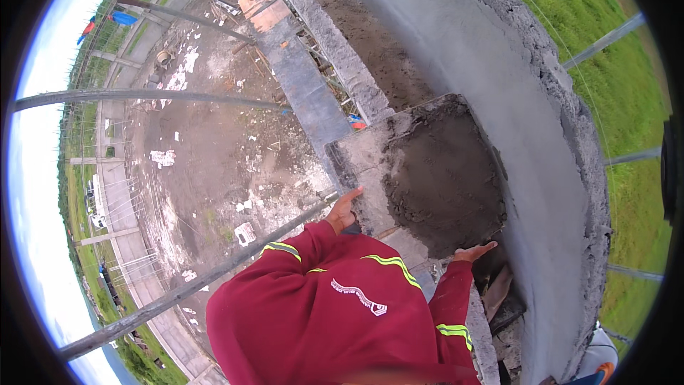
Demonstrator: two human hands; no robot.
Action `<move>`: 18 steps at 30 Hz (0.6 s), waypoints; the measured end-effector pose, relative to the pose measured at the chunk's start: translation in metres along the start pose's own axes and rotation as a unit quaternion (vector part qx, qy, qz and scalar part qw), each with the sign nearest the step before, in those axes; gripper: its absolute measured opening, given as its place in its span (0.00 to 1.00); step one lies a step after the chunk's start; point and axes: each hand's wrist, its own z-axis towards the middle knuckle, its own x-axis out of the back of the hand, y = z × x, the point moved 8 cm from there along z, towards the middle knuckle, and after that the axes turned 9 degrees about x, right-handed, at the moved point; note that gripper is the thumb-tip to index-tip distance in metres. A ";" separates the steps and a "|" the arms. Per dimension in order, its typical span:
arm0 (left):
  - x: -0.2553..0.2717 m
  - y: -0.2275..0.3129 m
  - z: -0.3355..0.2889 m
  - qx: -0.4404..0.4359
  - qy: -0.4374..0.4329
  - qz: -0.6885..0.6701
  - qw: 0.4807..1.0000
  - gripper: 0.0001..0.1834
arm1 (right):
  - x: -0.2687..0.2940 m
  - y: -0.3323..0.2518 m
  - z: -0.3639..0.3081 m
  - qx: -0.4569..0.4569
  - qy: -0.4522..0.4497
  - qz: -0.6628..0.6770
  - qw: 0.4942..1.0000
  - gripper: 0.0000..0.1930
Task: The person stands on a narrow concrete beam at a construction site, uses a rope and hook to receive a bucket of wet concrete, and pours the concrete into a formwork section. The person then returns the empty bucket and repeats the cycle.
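Note:
A flat, greyish mortar board (367,164) lies before me at a slant, with a wide heap of wet dark mortar (449,178) over its right part. At the board's left edge is my left hand (345,212), closed on it with the forefinger along the top; its other fingers are partly hidden. My right hand (475,251) is at the near right corner, palm up and fingers stretched out, close against the edge below the mortar. Whether it bears any of the board's weight is not clear.
A smooth grey plastered wall (527,135) with a rough outer edge curves along the right. Metal scaffold pipes (192,292) cross on the left, above ground far below. A narrow plank (306,100) runs away beyond the board. Grass (613,78) lies outside the wall.

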 end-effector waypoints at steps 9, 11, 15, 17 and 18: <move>0.013 0.152 -0.003 -0.116 0.036 -0.006 0.993 0.20 | -0.167 0.029 -0.049 -0.057 -0.045 -0.003 0.997 0.52; 0.011 0.184 0.001 -0.160 0.031 -0.005 0.987 0.21 | -0.207 0.039 -0.058 -0.077 -0.039 0.017 0.996 0.52; 0.022 0.228 -0.007 -0.256 0.094 -0.027 0.962 0.23 | -0.276 0.049 -0.072 -0.089 -0.063 0.018 0.994 0.57; 0.022 0.251 -0.014 -0.308 0.097 -0.030 0.946 0.26 | -0.302 0.062 -0.081 -0.165 -0.062 0.014 0.984 0.61; 0.023 0.262 -0.017 -0.331 0.107 -0.038 0.937 0.28 | -0.315 0.066 -0.085 -0.180 -0.066 0.006 0.981 0.62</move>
